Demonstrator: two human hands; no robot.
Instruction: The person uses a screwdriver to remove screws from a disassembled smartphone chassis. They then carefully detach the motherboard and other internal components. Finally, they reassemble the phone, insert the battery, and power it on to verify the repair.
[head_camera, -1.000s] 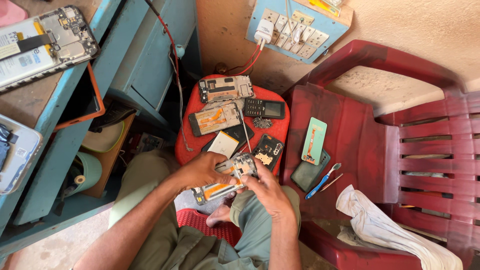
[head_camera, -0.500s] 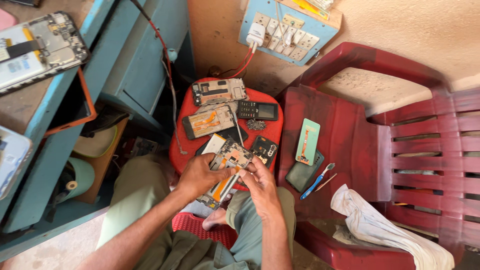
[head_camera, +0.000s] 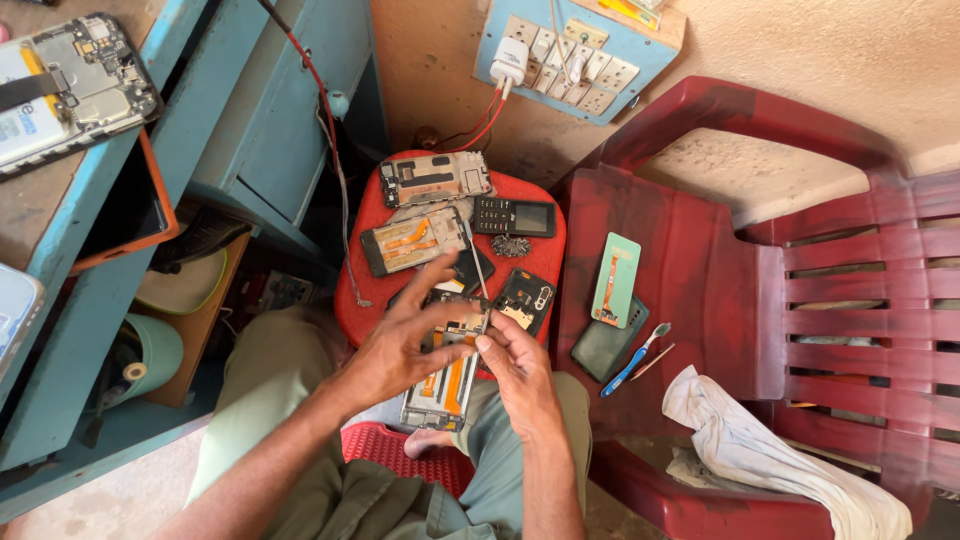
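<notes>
An opened phone (head_camera: 445, 375) with its back off, showing an orange flex strip, rests across my lap. My left hand (head_camera: 400, 345) holds its left side, thumb on the board, fingers spread upward. My right hand (head_camera: 515, 365) pinches at the phone's upper right edge with thumb and forefinger; whether a small part sits between them I cannot tell. Just beyond, a round red stool (head_camera: 355, 300) carries another opened phone (head_camera: 412, 240), a bare frame (head_camera: 435, 180), a black keypad phone (head_camera: 513, 216) and a black back cover (head_camera: 525, 298).
A red plastic chair (head_camera: 700, 250) to the right holds a green phone panel (head_camera: 615, 280), a dark case (head_camera: 603, 345), a blue toothbrush (head_camera: 635, 358) and a white cloth (head_camera: 770, 455). A blue socket board (head_camera: 580, 55) hangs on the wall. A blue workbench (head_camera: 90, 290) stands left with an opened phone (head_camera: 70, 85).
The phone has turned from lying flat across my hands to standing lengthwise on my lap. My left fingers have opened and spread. The view has shifted slightly left.
</notes>
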